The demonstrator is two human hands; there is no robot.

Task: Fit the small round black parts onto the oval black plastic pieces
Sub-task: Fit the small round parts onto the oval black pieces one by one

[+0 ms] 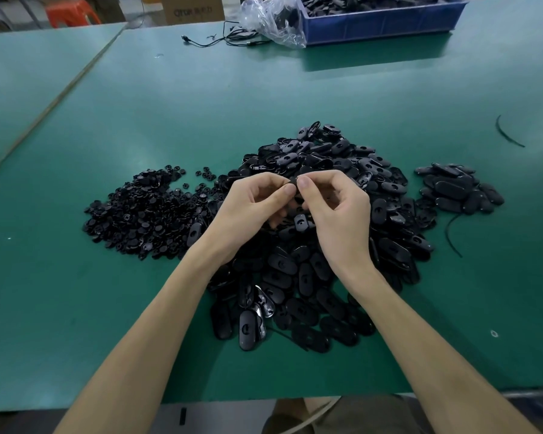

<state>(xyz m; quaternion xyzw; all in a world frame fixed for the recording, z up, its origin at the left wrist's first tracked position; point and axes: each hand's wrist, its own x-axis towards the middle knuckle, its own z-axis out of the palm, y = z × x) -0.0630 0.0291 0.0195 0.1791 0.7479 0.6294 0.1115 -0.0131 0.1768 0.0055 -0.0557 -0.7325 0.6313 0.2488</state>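
Observation:
A big heap of oval black plastic pieces [326,189] lies in the middle of the green table. To its left spreads a pile of small round black parts [141,211]. Above the heap my left hand [251,208] and my right hand [336,208] meet, thumbs side by side, both pinching one oval black piece [295,191] between them. Most of that piece is hidden by the fingers, so I cannot tell whether a round part sits on it. A smaller separate pile of oval pieces [458,189] lies to the right.
A blue crate [376,23] filled with black parts stands at the far right, next to a crumpled clear plastic bag [270,20] and black cables [226,39]. Thin black strands [508,133] lie on the right. Cardboard boxes and an orange stool stand beyond the table.

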